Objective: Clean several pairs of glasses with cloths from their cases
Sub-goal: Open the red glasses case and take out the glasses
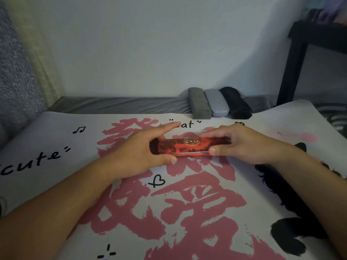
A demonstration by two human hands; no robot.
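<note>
A red and black glasses case [187,148] with a gold round emblem lies closed on the printed cloth, lengthwise from left to right. My left hand [142,149] grips its left end, thumb on the near side and fingers over the far side. My right hand [242,144] holds its right end, thumb pressed on the front seam. No glasses or cleaning cloth can be seen.
Three closed cases stand side by side at the back: a grey case [199,103], a light silver case [216,103] and a black case [235,103]. A white cloth with pink characters [178,212] covers the surface. A black frame leg [293,68] rises at the right.
</note>
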